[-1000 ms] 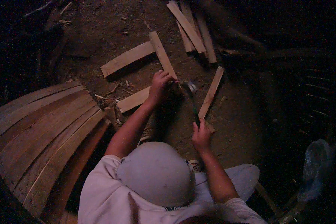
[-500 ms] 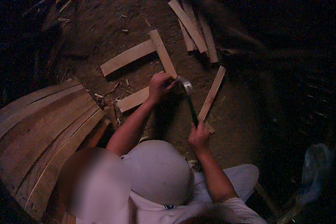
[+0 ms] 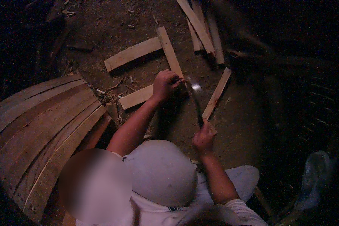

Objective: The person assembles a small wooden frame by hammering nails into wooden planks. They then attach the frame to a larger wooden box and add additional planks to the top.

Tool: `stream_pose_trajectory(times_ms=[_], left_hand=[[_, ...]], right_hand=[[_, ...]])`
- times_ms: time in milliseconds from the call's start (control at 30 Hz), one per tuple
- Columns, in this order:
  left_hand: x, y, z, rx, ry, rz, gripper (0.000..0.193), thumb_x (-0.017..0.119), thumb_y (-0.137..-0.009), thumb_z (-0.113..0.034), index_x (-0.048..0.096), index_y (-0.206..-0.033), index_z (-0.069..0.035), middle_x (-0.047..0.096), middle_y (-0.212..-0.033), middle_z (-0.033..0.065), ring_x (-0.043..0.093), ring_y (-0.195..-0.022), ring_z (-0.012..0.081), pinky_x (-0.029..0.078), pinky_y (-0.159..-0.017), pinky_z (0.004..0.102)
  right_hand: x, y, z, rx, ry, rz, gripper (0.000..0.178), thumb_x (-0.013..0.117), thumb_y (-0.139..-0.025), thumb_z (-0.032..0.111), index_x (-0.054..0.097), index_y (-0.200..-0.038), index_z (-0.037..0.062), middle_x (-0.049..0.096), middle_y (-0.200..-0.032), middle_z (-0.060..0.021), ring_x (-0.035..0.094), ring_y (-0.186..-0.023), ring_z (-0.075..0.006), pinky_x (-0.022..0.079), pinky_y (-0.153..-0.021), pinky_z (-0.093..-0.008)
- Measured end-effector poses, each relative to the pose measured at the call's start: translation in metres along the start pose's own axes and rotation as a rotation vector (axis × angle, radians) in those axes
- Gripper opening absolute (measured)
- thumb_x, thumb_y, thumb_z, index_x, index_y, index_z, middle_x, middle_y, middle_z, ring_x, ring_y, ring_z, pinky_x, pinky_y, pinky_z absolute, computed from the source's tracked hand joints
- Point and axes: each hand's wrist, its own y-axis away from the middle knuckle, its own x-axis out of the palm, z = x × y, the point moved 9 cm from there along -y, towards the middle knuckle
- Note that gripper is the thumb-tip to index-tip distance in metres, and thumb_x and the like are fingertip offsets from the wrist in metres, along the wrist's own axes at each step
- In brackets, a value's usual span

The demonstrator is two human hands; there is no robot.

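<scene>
My right hand (image 3: 204, 138) is closed round the dark handle of a hammer (image 3: 199, 107), whose shiny head is blurred beside my left fingertips. With fingers drawn together, my left hand (image 3: 165, 86) rests at the near end of a narrow wooden slat (image 3: 170, 51); whatever it pinches is too small to make out. The slat runs across the right ends of two short boards. The far board (image 3: 133, 54) shows almost whole, while my left hand covers part of the near board (image 3: 137, 97).
A loose slat (image 3: 217, 94) lies right of the hammer. Several more slats (image 3: 199, 30) are piled at the far side. Large planks (image 3: 45, 128) fill the left. Wood scraps (image 3: 113, 88) litter the dirt floor. A clear plastic thing (image 3: 314, 177) is at the lower right.
The hammer head has shifted slightly right, away from my left fingers, and is more blurred. My left hand stays at the slat's end. The whole view has moved a little.
</scene>
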Motion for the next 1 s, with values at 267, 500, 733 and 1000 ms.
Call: stream_pose_trajectory(times_ms=[267, 500, 733, 1000], left_hand=[[-0.004, 0.001, 0.0, -0.025, -0.006, -0.015, 0.014, 0.079, -0.076, -0.02, 0.07, -0.082, -0.01, 0.066, -0.079, 0.0077, 0.061, -0.08, 0.0292, 0.048, -0.072, 0.0397], [-0.009, -0.002, -0.004, -0.011, -0.004, -0.027, 0.013, 0.078, -0.076, -0.02, 0.071, -0.083, -0.01, 0.066, -0.08, 0.0078, 0.062, -0.081, 0.0298, 0.048, -0.073, 0.0397], [-0.009, -0.005, -0.009, -0.001, 0.027, -0.022, 0.015, 0.078, -0.076, -0.022, 0.071, -0.082, -0.011, 0.066, -0.081, 0.0087, 0.062, -0.082, 0.0302, 0.048, -0.074, 0.0398], [-0.001, -0.006, -0.006, -0.048, -0.032, 0.025, 0.014, 0.078, -0.076, -0.021, 0.071, -0.083, -0.01, 0.066, -0.081, 0.0094, 0.063, -0.081, 0.0304, 0.049, -0.073, 0.0413]], right_hand=[[0.004, -0.001, -0.002, -0.23, 0.394, -0.099, 0.034, 0.055, -0.095, 0.012, 0.05, -0.125, -0.0024, 0.067, -0.097, -0.023, 0.064, -0.091, -0.0436, 0.049, -0.081, -0.0524], [-0.016, -0.008, 0.007, -0.229, -0.006, -0.208, 0.032, 0.057, -0.096, 0.015, 0.053, -0.124, 0.0002, 0.066, -0.092, -0.0241, 0.065, -0.084, -0.0457, 0.051, -0.074, -0.0533], [0.01, -0.009, -0.014, -0.004, 0.111, 0.081, 0.03, 0.057, -0.095, 0.014, 0.053, -0.122, -0.0004, 0.065, -0.093, -0.0258, 0.064, -0.083, -0.0472, 0.05, -0.072, -0.0536], [-0.008, -0.002, 0.009, -0.24, 0.107, -0.121, 0.033, 0.059, -0.093, 0.01, 0.052, -0.122, -0.0035, 0.065, -0.09, -0.0245, 0.063, -0.078, -0.0465, 0.05, -0.069, -0.0525]])
